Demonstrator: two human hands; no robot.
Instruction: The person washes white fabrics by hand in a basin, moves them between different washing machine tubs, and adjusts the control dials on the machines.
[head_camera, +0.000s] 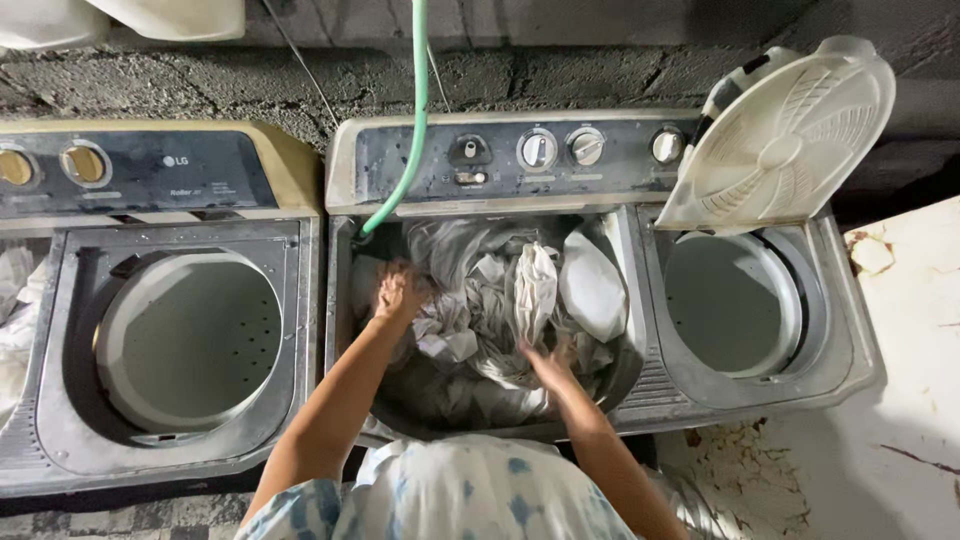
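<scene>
Both my hands are down in the wash tub (352, 300) of the twin-tub washer (845, 330); left hand (398, 292) on the pile at the tub's left, fingers curled into cloth, looks clamped on a fold; right hand (549, 366) at the front right, blurred, pressed into the laundry, can't tell if it grips or just pushes. Laundry (490, 300) is a tangled heap of pale grey and white cloth filling the tub under the control panel (520, 155). Judgement: soft and limp, no fixed shape; if wet, heavy and clingy, pieces knotted together; best taken by a thick bunched fold near the top, not a loose corner, one piece at a time. In the way: green hose (418, 110) hangs down into the tub's back left corner, just beside the left hand; tub rim is tight around the pile. Around: spin tub (735, 300) to the right, its round white lid (790, 135) tipped up; second washer (190, 340) on the left, drum open; block wall (560, 65) behind.
</scene>
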